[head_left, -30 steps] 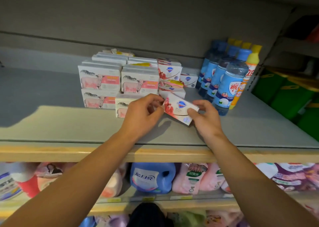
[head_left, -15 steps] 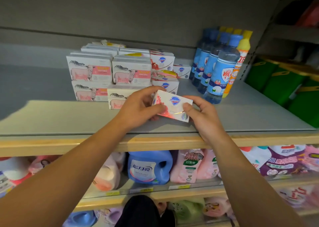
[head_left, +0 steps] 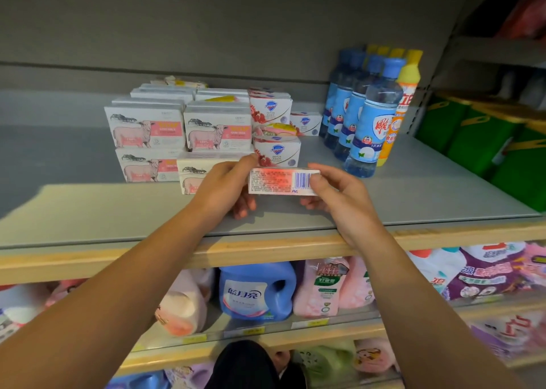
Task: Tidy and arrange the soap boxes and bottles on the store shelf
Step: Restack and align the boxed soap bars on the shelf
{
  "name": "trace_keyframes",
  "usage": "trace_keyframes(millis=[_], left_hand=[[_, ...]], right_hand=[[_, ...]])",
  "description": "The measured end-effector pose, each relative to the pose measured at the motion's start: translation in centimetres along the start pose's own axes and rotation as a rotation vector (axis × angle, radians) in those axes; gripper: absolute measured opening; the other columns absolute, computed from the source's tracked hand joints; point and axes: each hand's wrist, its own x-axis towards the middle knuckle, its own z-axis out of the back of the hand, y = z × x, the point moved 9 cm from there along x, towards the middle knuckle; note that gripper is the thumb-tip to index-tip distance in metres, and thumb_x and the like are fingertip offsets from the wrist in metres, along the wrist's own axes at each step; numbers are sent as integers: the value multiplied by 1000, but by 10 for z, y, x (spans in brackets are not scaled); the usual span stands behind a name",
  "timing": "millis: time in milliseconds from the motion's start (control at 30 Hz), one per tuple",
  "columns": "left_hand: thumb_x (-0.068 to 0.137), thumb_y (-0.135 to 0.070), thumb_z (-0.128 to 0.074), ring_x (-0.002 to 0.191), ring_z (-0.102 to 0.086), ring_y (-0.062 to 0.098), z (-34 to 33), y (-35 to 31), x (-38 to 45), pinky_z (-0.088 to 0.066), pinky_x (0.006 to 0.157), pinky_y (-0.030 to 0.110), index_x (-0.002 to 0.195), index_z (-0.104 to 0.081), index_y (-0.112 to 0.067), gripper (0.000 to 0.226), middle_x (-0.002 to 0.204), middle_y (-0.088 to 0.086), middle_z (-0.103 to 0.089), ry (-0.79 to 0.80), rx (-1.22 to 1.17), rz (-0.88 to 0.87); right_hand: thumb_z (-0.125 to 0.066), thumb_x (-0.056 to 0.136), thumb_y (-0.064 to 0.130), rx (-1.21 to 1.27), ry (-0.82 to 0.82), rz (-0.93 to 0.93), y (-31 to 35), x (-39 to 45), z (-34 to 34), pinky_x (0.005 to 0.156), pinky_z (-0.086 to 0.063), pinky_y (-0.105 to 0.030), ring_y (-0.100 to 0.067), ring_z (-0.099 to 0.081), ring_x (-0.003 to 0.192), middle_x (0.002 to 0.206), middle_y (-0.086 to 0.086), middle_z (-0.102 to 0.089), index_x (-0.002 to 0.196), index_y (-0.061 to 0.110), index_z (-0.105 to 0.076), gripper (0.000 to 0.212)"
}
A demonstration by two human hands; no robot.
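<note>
A: Item one, the soap box [head_left: 283,180]?
B: Being held above the grey shelf [head_left: 413,187], narrow barcode side facing the camera. The left hand [head_left: 220,189] is pinching its left end, the right hand [head_left: 339,195] is pinching its right end, thumb lying over the barcode. Both grips are closing on that one box.

A: Item two, stock standing behind it?
B: Sheep-print boxes [head_left: 146,128] are sitting stacked two high at the left. Shield-logo boxes [head_left: 276,152] are sitting just beside them, with a loose pink packet [head_left: 279,129] lying between two tiers.

A: Item three, bottles?
B: Blue bottles [head_left: 373,122] are standing upright in a row at the right, touching yellow-capped bottles [head_left: 404,93] on their far side.

A: Below?
B: Detergent jugs [head_left: 255,291] and pouches are lying on the lower shelf
</note>
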Motion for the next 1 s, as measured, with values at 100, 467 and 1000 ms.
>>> trace_keyframes(millis=[100, 467, 1000], left_hand=[[92, -46, -50, 43, -57, 25, -2, -1, 0, -45, 43, 27, 75, -70, -17, 39, 60, 16, -66, 20, -31, -14], [81, -25, -71, 76, -68, 15, -15, -50, -26, -57, 72, 30, 122, -61, -31, 43, 91, -4, -73, -21, 330, -542], [89, -63, -46, 127, -48, 26, 47, -118, 55, -42, 100, 42, 134, -53, -35, 53, 133, -1, -60, -330, 1116, -490]], right_hand=[[-71, 76, 34, 16, 18, 1, 0, 1, 1, 73, -56, -26, -17, -73, 89, 104, 6, -74, 105, 39, -70, 29], [-73, 73, 33, -259, -118, 149, 23, -5, 9, 77, -59, -39, -5, -66, 96, 102, 22, -65, 94, 39, -49, 32], [-67, 88, 12, -1065, -223, 335, 82, 98, 26, 94, -41, -34, -30, -53, 114, 128, -10, -55, 131, 14, -53, 46]])
